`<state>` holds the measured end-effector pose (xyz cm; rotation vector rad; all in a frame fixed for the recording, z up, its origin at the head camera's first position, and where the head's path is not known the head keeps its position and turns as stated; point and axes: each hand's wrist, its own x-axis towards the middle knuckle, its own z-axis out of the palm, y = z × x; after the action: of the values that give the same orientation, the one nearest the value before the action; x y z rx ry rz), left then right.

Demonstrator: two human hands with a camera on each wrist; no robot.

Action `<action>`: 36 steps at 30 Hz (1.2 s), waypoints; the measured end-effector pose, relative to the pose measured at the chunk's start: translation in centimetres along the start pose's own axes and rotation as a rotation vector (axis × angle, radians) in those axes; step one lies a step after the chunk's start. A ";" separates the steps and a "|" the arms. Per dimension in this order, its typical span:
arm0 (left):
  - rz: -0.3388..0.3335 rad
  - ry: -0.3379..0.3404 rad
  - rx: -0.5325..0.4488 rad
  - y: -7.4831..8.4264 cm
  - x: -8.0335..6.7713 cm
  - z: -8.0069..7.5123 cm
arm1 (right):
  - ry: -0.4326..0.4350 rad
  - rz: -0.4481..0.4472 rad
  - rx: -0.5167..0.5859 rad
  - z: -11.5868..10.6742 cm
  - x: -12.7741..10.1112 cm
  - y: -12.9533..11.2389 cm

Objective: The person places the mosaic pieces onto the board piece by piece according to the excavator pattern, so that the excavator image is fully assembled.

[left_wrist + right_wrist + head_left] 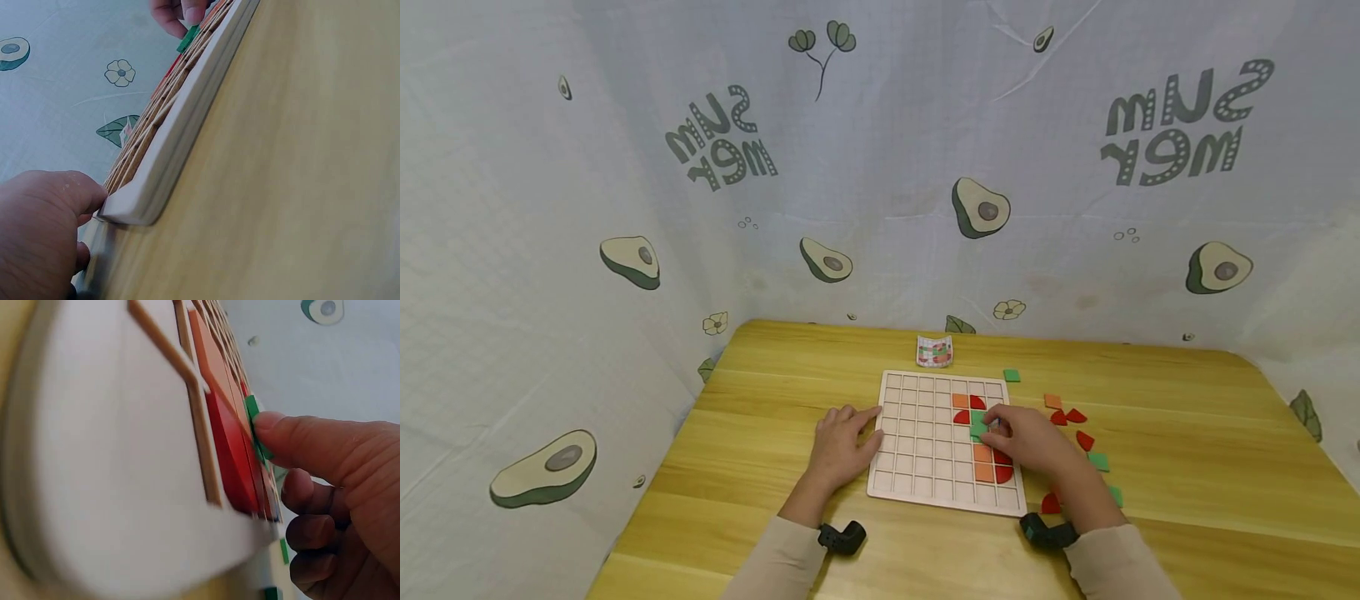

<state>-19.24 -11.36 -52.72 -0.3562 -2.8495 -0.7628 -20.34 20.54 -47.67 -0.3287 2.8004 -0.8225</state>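
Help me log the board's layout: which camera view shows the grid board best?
The head view: it shows nearly the whole grid board from above, the right hand covering some cells. The left wrist view has it nearly edge-on; the right wrist view, a blurred corner close up.

On the rectangular yellow-brown wooden desk (775, 383), a square beige wooden grid board (917, 451) lies before a small rectangular white printed card (934, 352). Loose red quarter-circle pieces (1085, 440) lie right of the board.
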 end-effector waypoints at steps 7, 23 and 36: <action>0.001 -0.001 0.000 0.0 0.0 0.0 | -0.009 -0.036 -0.041 0.7 0.0 -1.5; 0.013 -0.011 -0.002 0.1 0.2 -0.1 | 0.001 -0.045 -0.037 1.4 0.5 -2.2; 0.007 -0.004 -0.006 0.0 0.1 -0.2 | -0.002 -0.036 -0.028 1.6 0.6 -1.8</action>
<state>-19.29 -11.43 -52.58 -0.3682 -2.8484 -0.7709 -20.24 18.11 -48.06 -0.3846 2.8146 -0.7906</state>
